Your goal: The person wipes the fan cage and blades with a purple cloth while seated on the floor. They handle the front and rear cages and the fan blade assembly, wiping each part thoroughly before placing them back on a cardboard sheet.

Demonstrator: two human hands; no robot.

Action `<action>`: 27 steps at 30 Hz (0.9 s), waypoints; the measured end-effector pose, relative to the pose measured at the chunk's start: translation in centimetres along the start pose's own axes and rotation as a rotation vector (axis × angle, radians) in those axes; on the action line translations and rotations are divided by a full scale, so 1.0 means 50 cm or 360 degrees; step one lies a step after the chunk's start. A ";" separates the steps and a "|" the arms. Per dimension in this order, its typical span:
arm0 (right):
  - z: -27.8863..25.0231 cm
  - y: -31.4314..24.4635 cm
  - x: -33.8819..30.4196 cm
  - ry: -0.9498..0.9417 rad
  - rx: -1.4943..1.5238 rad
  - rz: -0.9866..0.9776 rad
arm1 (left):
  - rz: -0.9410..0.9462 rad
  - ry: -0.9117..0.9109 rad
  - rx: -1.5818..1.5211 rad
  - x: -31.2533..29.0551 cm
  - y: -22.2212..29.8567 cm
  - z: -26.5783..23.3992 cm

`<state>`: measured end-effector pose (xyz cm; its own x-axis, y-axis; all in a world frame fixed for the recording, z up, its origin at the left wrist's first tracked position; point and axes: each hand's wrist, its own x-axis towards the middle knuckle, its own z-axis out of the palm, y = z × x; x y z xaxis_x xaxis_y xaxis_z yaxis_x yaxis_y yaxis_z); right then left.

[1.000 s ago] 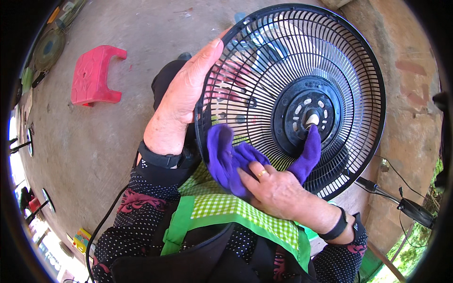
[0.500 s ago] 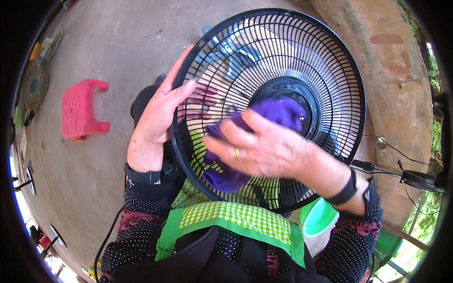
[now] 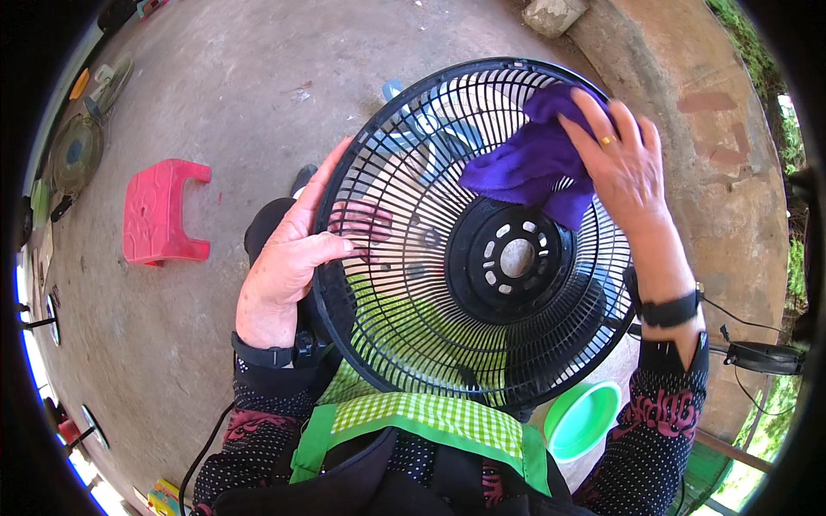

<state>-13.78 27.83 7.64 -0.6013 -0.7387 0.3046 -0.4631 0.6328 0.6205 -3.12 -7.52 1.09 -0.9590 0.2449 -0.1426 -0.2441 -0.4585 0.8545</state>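
Fan guard point(image 3: 447, 284), black plastic grille, sits tilted in her lap; left hand point(image 3: 288, 271) clenches its left rim, right hand point(image 3: 624, 168) presses a purple cloth point(image 3: 529, 163) on its upper-right spokes. Light, springy, best held by the rim.

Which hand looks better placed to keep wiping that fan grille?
Probably the right hand: it presses the purple cloth against the upper part of the black fan grille. The left hand grips the grille's left rim, steadying it.

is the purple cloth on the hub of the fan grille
No, the right hand presses the cloth on the grille near its upper rim, above the hub.
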 end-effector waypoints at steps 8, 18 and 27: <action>-0.102 -0.074 -0.104 -0.0467 0.0616 0.0597 | -0.0103 0.0042 0.0037 0.002 -0.004 0.010; -0.140 -0.232 0.154 0.0568 0.1711 0.0274 | -0.0075 0.0120 0.0095 0.006 -0.031 0.016; -0.091 -0.274 0.247 0.0342 0.1126 -0.0540 | -0.0260 0.0041 0.0283 -0.006 -0.040 -0.027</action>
<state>-11.89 8.96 6.20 -0.2492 -0.8996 0.3586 -0.9429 0.3099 0.1222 -2.54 -7.84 -1.23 -0.9128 0.2804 -0.2970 -0.3694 -0.2563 0.8932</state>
